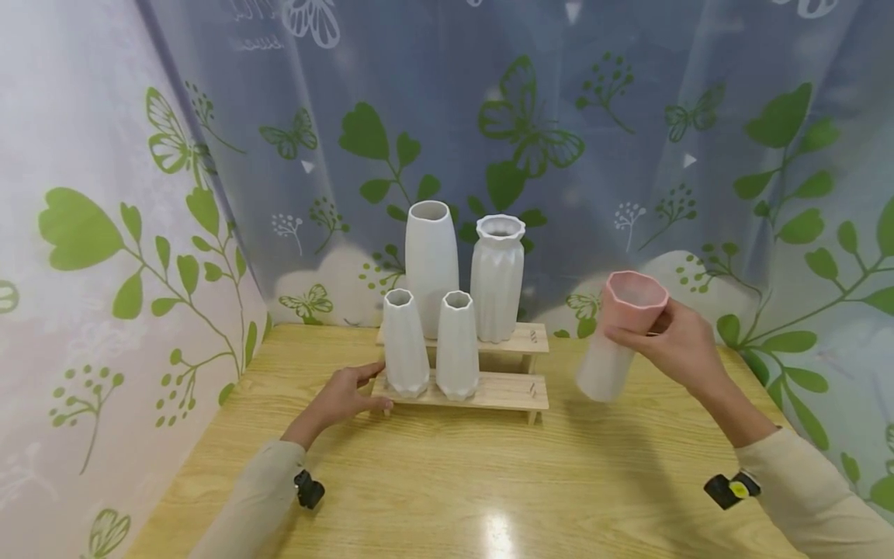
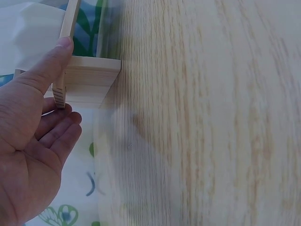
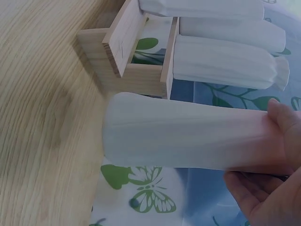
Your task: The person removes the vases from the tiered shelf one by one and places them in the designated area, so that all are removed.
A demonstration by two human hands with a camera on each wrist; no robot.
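My right hand (image 1: 680, 345) grips a pink-and-white vase (image 1: 606, 353) round its pink upper part, thumb in front. The vase leans slightly, and its white base shows in the right wrist view to the right of a two-step wooden stand (image 1: 513, 392). With thumb and fingers, my left hand (image 1: 345, 396) pinches the left end of the stand's lower board. Two slim white vases (image 1: 405, 349) (image 1: 457, 349) stand upright on that lower step. On the upper step are a tall smooth white vase (image 1: 431, 256) and a ribbed white vase (image 1: 497, 291) with a flared, scalloped rim.
The stand rests on a wood-grain table (image 1: 433, 473), near its back edge. Behind the table hangs a blue-grey curtain (image 1: 447, 93) with green leaves and butterflies. Pale patterned fabric (image 1: 84, 310) hangs along the left side, and similar fabric is on the right.
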